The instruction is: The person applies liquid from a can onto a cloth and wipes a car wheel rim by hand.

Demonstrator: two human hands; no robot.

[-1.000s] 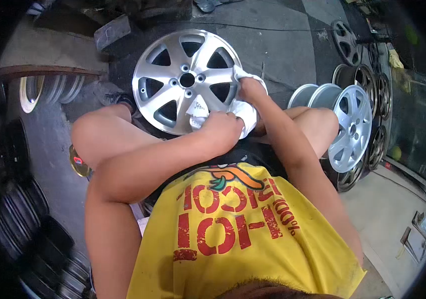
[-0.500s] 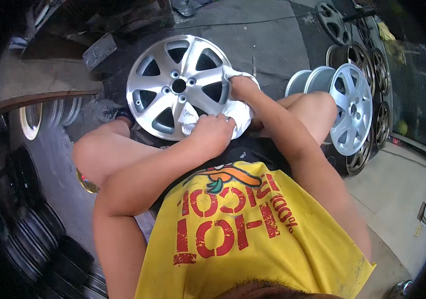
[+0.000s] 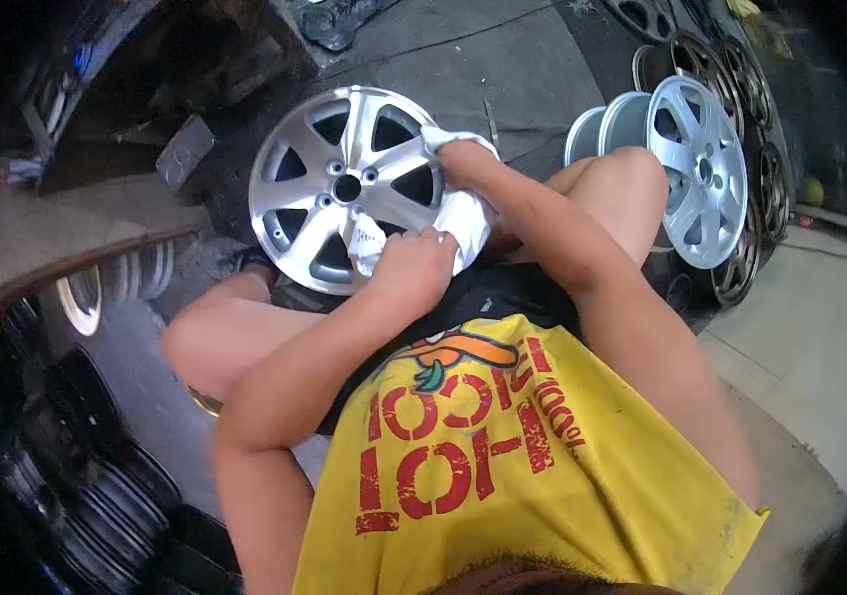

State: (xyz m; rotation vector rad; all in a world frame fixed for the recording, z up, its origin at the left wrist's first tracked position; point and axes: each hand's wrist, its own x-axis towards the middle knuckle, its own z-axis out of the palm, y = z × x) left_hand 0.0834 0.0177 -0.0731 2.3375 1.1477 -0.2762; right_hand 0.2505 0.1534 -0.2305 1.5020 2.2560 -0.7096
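Note:
A silver alloy wheel rim (image 3: 352,140) leans in front of me between my legs, its spoked face toward me. A white cloth (image 3: 467,220) lies along its near right edge. At the lower rim, my left hand (image 3: 412,266) is closed on one part of the cloth, whose corner with dark marks pokes out over a spoke. Higher on the right edge, my right hand (image 3: 465,164) is wrapped round another part of the same cloth; its fingertips are hidden behind the rim and the fabric.
Beside my right knee stands a row of silver wheel rims (image 3: 696,169), with darker rims (image 3: 771,188) behind. Black rims (image 3: 96,486) are stacked at lower left. A curved wooden edge (image 3: 76,260) and a flat plate (image 3: 184,151) are at left. A dark bag-like object (image 3: 329,22) lies at the top.
The whole view has shifted and tilted slightly. Both hands stay on the cloth at nearly the same places on the wheel rim.

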